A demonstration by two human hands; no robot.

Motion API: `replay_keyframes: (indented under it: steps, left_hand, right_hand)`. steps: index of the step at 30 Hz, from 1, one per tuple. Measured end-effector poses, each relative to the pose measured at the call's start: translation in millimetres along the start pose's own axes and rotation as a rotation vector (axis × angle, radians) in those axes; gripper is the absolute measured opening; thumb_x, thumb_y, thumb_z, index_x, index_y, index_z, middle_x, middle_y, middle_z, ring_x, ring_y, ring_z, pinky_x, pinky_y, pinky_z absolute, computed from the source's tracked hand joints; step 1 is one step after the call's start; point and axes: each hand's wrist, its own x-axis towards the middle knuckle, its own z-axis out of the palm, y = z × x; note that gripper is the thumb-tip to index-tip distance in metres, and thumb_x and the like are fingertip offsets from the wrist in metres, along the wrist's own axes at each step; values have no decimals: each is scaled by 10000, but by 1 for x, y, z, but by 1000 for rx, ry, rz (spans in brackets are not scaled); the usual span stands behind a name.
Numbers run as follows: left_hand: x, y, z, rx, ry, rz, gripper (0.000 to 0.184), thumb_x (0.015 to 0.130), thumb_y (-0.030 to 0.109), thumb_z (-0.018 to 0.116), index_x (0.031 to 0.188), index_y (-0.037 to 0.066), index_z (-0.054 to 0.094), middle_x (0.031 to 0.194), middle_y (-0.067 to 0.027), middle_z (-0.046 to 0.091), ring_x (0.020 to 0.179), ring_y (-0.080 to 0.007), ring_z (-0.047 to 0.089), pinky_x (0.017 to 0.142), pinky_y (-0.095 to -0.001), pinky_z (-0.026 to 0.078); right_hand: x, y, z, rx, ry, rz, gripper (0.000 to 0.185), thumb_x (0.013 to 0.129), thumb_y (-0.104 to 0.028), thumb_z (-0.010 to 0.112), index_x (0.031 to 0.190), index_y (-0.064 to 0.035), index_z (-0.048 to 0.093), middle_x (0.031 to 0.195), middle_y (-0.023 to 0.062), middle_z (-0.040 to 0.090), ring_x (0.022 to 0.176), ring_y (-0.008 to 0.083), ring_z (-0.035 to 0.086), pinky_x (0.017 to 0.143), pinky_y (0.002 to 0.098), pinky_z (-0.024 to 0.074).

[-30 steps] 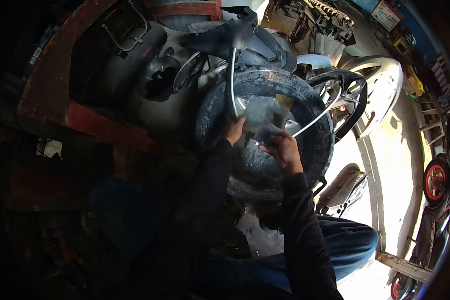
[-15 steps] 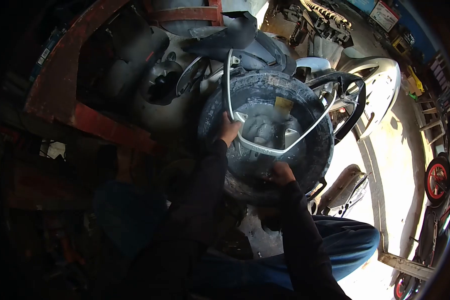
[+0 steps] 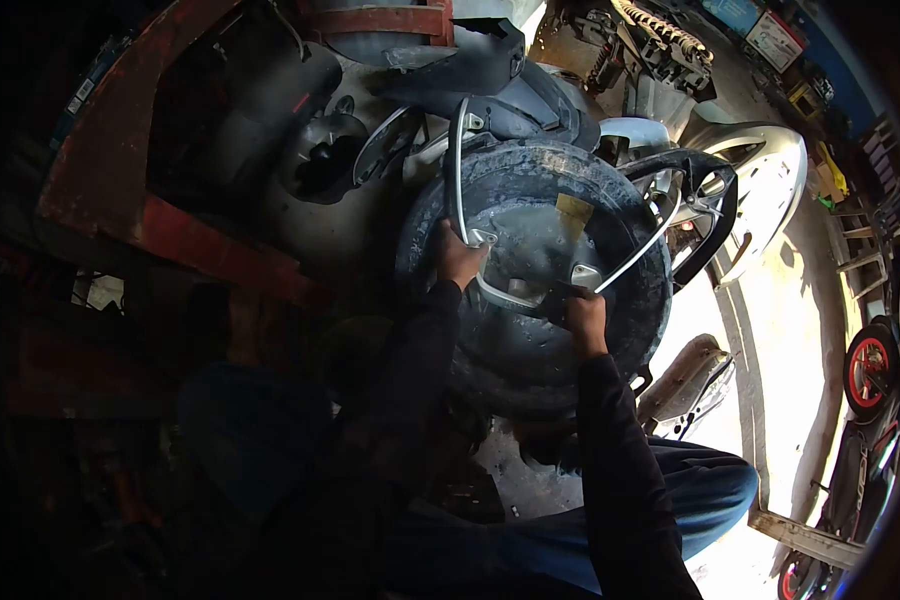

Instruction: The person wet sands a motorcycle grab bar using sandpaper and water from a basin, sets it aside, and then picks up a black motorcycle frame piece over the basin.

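Observation:
A silver U-shaped motorcycle grab rail (image 3: 620, 272) lies across a round black tub (image 3: 642, 345) with cloudy water in its bottom. My left hand (image 3: 460, 260) is closed around the rail's left side, beside a mounting tab. My right hand (image 3: 586, 318) is closed on a thin dark piece (image 3: 554, 300), perhaps sandpaper or cloth, and presses it over the rail's lower bar near the right tab. The piece covers part of that bar. A yellowish-brown scrap (image 3: 572, 212) sticks to the inner far side of the tub.
Dark and silver motorcycle body panels (image 3: 760, 180) crowd the tub's far and right sides. A red metal frame (image 3: 220, 255) stands at the left. Shock absorbers (image 3: 660, 40) lie at the back, and a red-rimmed wheel (image 3: 872, 365) is at far right.
My right hand has risen from low in the tub up to the rail's lower bar, bringing the dark piece against it. My left hand keeps its hold on the rail.

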Motion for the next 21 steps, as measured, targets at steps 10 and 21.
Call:
replay_keyframes:
  steps: [10, 21]
  left_hand:
    - [-11, 21, -3, 87, 27, 117, 964, 747, 175, 829, 1465, -69, 233, 1379, -297, 484, 1294, -421, 482, 1071, -428, 404]
    - [-2, 4, 0, 137, 55, 161, 803, 749, 62, 815, 1394, 41, 337, 1263, -168, 524, 1178, -263, 532, 978, -395, 446]
  right_hand:
    - [80, -2, 50, -411, -5, -298, 304, 789, -123, 568, 1036, -33, 721, 1008, 266, 692, 1003, 448, 656, 897, 478, 518]
    - [72, -96, 62, -60, -346, -136, 301, 803, -38, 560, 1047, 31, 721, 800, 239, 714, 772, 328, 736, 640, 387, 582]
